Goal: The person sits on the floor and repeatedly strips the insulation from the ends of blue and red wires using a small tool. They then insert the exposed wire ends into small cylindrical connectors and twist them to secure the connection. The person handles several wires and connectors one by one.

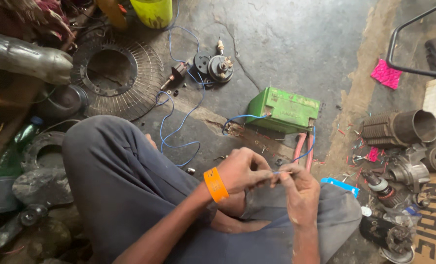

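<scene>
My left hand (245, 171), with an orange band on the wrist, and my right hand (298, 188) meet over my lap and pinch the end of a thin blue wire (310, 150) between their fingertips. That wire loops up toward a green box-shaped battery (284, 110) on the concrete floor just beyond my hands. Another blue wire (179, 127) runs from the battery's left side across the floor to small motor parts (218, 67). Pink-handled pliers (300, 146) lie beside the battery, partly behind my right hand.
A round wire fan guard (117, 78) lies at far left, a yellow container (152, 12) above it. Metal cylinders and motor parts (404, 146) crowd the right side, with cut wire scraps (355, 146) nearby. My grey-trousered legs (120, 181) fill the foreground.
</scene>
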`<control>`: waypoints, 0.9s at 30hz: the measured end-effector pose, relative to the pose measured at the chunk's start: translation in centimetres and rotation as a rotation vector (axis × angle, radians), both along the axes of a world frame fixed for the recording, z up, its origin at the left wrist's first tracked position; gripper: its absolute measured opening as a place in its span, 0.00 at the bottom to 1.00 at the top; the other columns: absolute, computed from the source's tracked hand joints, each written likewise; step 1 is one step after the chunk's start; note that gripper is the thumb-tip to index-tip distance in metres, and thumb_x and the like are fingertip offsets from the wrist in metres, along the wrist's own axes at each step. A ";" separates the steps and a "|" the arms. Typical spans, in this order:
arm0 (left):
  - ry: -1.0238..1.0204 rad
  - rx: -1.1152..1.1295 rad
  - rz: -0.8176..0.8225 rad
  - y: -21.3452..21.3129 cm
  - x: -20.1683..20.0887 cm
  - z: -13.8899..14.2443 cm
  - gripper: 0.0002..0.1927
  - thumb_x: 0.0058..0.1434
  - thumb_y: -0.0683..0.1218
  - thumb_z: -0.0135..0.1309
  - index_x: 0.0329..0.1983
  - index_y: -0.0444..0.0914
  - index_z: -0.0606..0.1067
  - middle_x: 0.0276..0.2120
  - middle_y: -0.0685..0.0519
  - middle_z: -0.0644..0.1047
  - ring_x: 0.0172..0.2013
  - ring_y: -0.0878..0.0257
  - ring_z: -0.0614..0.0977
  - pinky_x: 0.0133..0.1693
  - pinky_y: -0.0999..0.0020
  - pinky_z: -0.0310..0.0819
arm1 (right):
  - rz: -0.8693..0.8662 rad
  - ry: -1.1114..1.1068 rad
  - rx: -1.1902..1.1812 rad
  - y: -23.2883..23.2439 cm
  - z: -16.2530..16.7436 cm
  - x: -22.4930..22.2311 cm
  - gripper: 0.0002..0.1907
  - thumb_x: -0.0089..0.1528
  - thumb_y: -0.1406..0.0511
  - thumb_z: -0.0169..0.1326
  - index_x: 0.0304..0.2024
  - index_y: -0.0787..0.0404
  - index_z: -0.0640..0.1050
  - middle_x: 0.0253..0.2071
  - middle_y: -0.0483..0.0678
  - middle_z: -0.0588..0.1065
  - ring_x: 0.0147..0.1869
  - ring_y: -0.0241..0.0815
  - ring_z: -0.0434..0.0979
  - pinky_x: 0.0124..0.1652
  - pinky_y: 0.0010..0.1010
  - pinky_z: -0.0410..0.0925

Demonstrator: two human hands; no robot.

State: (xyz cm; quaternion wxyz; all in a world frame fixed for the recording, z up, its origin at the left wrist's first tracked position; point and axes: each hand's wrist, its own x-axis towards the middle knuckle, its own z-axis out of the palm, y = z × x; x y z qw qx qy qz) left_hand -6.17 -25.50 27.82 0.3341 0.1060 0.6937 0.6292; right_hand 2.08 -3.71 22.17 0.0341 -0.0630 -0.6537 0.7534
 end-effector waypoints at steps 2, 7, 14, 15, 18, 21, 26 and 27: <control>0.278 -0.007 0.053 -1.1 -1.0 -0.8 0.11 0.56 0.48 0.62 0.34 0.35 0.83 0.28 0.48 0.84 0.29 0.62 0.85 0.34 0.66 0.78 | -0.060 0.004 -0.093 0.5 -0.2 -0.1 0.05 0.68 0.73 0.52 0.44 0.70 0.76 0.37 0.52 0.76 0.40 0.41 0.78 0.41 0.32 0.73; 0.468 -0.185 0.427 -3.1 -3.4 -4.5 0.12 0.57 0.49 0.61 0.38 0.37 0.83 0.34 0.45 0.84 0.37 0.53 0.87 0.40 0.61 0.80 | -0.239 0.029 -0.099 2.9 -0.3 -0.8 0.05 0.69 0.73 0.52 0.47 0.69 0.75 0.37 0.52 0.75 0.39 0.44 0.79 0.41 0.34 0.72; 0.565 -0.631 0.086 0.5 -2.4 -12.3 0.07 0.55 0.40 0.58 0.36 0.35 0.80 0.36 0.38 0.81 0.42 0.41 0.83 0.45 0.50 0.78 | -0.293 0.008 -0.023 3.3 0.0 -0.7 0.06 0.70 0.71 0.52 0.47 0.69 0.75 0.36 0.53 0.77 0.38 0.44 0.79 0.39 0.34 0.74; 0.575 -0.734 0.017 0.8 -2.2 -13.3 0.06 0.56 0.39 0.56 0.36 0.35 0.80 0.37 0.37 0.80 0.43 0.40 0.82 0.46 0.50 0.78 | -0.277 0.021 -0.016 3.1 0.2 -0.8 0.05 0.71 0.71 0.52 0.47 0.69 0.75 0.38 0.53 0.76 0.39 0.44 0.79 0.40 0.35 0.74; 0.835 -0.769 0.112 1.3 -1.7 -15.8 0.06 0.46 0.38 0.58 0.29 0.34 0.79 0.40 0.36 0.78 0.46 0.38 0.81 0.42 0.50 0.78 | -0.247 0.030 0.009 2.4 0.7 -0.9 0.05 0.72 0.71 0.52 0.47 0.71 0.75 0.41 0.53 0.77 0.42 0.44 0.80 0.41 0.35 0.75; 0.790 -0.843 0.025 1.4 -1.9 -16.5 0.03 0.51 0.38 0.58 0.30 0.34 0.79 0.42 0.38 0.78 0.48 0.41 0.80 0.45 0.49 0.78 | -0.237 -0.002 0.051 1.8 1.1 -1.3 0.05 0.70 0.71 0.51 0.45 0.70 0.75 0.42 0.54 0.78 0.44 0.46 0.83 0.42 0.35 0.75; 0.612 -0.699 -0.001 1.0 -2.7 -14.0 0.07 0.56 0.43 0.62 0.35 0.36 0.79 0.39 0.39 0.80 0.43 0.42 0.81 0.44 0.50 0.77 | -0.261 -0.032 0.071 1.7 1.1 -1.5 0.06 0.70 0.72 0.50 0.46 0.71 0.75 0.42 0.53 0.78 0.45 0.47 0.83 0.46 0.36 0.77; 0.551 -0.611 -0.003 0.8 -2.9 -13.1 0.11 0.55 0.46 0.65 0.37 0.35 0.79 0.37 0.39 0.80 0.42 0.41 0.81 0.43 0.50 0.76 | -0.261 -0.023 0.049 1.8 0.9 -1.5 0.06 0.70 0.72 0.51 0.46 0.71 0.75 0.42 0.53 0.78 0.44 0.47 0.82 0.46 0.36 0.77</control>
